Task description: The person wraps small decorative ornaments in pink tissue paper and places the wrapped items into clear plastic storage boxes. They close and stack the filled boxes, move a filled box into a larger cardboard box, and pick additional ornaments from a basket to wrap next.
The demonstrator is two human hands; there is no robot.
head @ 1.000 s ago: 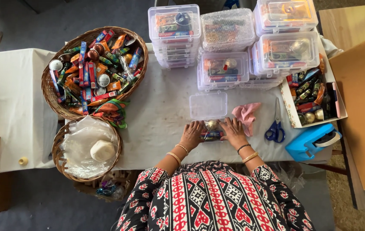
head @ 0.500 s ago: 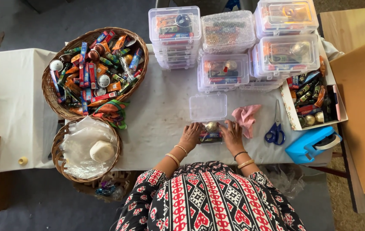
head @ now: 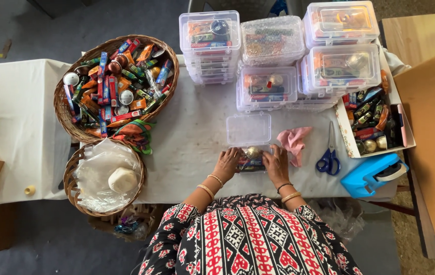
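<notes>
As before, both hands, left hand point(head: 226, 164) and right hand point(head: 277, 162), seemingly press the small box point(head: 251, 159) (unmoved).

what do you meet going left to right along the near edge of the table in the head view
small basket → left hand → small clear box → right hand → pink cloth → blue scissors → blue tape dispenser

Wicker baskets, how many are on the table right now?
2. The large wicker basket, full of colourful packets, sits at the table's left. The smaller basket, holding clear plastic and a white lump, sits just below it at the near edge.
</notes>
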